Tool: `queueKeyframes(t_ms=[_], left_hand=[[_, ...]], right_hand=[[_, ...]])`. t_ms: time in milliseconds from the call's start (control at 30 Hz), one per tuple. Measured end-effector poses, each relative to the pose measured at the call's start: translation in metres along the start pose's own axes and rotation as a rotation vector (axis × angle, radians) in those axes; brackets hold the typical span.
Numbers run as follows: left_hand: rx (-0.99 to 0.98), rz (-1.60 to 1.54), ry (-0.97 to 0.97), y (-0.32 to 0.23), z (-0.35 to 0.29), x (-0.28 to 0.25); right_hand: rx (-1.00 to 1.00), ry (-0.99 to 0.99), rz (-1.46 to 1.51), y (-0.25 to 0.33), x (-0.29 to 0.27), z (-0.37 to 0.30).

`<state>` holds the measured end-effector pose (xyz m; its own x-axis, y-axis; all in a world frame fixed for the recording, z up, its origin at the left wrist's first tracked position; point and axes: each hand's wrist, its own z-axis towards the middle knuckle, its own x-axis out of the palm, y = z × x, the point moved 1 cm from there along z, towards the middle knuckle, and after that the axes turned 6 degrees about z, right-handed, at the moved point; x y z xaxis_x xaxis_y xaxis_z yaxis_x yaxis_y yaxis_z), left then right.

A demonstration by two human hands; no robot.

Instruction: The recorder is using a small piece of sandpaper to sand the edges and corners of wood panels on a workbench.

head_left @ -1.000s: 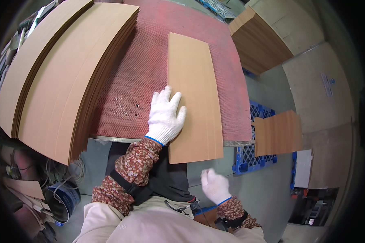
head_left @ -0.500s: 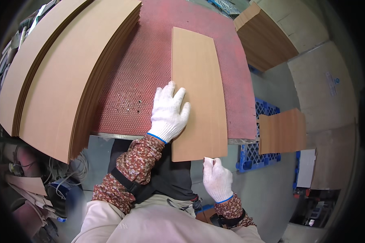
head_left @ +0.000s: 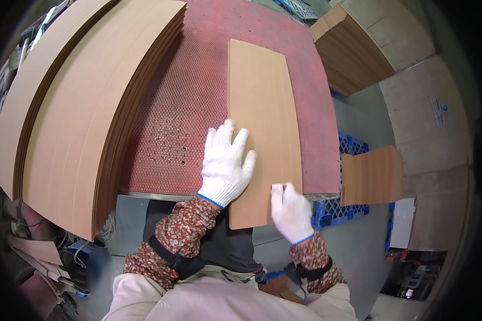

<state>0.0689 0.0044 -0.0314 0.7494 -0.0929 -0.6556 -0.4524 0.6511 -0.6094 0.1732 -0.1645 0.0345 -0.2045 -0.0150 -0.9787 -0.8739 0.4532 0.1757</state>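
Observation:
A long light-brown wood-grain board (head_left: 262, 107) lies lengthwise on a red, mesh-textured tabletop (head_left: 168, 123), its near end jutting past the front edge. My left hand (head_left: 225, 160), in a white knit glove, rests on the board's left side with the fingers spread. Over the board's near right corner is my right hand (head_left: 293, 212), gloved the same way, its fingers pinched on a small folded pale sheet (head_left: 278, 186). Most of that sheet is hidden by the fingertips.
Tall stacks of similar boards (head_left: 85, 123) stand along the left. At the right, more stacked boards (head_left: 372, 176) sit beside a blue plastic pallet (head_left: 334, 214), with another stack (head_left: 351, 51) farther back. Cables and scrap pieces (head_left: 35, 249) lie low on the left.
My right hand has moved up and forward from below the board's near end to over its near right corner, still pinching the sheet. My left hand stays on the board.

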Motion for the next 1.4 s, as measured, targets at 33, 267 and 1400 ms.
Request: queueKeyframes(t_ms=[33,267,1400], left_hand=[[-0.004,0.002,0.0,-0.001,-0.002,0.002],[-0.011,-0.008,0.017,0.01,0.01,-0.002],[-0.016,-0.13,0.127,-0.027,-0.067,-0.045]], right_hand=[[-0.001,0.003,-0.01,-0.004,0.002,0.014],[-0.116,-0.106,-0.119,-0.012,0.001,0.149],[-0.524,-0.021,-0.795,-0.042,-0.019,0.424]])
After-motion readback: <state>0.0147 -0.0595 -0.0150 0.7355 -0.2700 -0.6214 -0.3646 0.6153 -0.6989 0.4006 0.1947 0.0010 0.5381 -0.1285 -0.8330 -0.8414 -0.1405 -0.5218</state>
